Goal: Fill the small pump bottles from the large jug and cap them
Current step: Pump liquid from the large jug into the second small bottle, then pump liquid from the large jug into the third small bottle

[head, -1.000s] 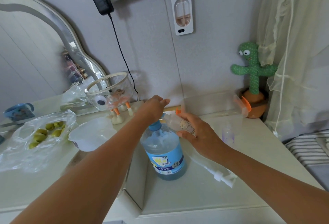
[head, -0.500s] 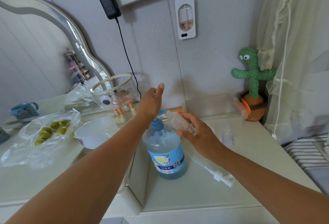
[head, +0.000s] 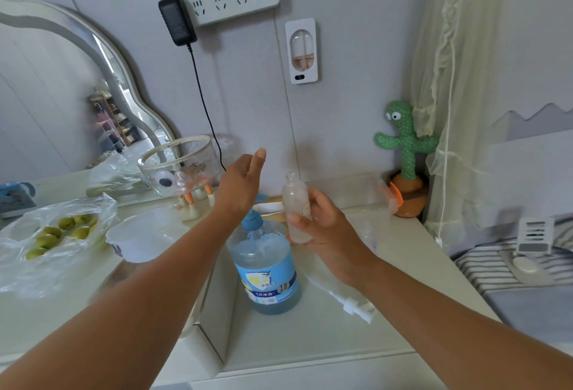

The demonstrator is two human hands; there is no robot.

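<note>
I'm on a single view: head cam, wide-angle, facing forward and down across the table toward the far wall. Close in: jug sits mid-frame, near. Frame spans mirror far left to curtain far right.

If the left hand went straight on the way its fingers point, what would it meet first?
Probably the bare wall; nothing shows between it and the left hand, though depth is unclear.

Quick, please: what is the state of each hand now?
Left hand: open, holding nothing.
Right hand: closed around the small clear bottle.
</note>
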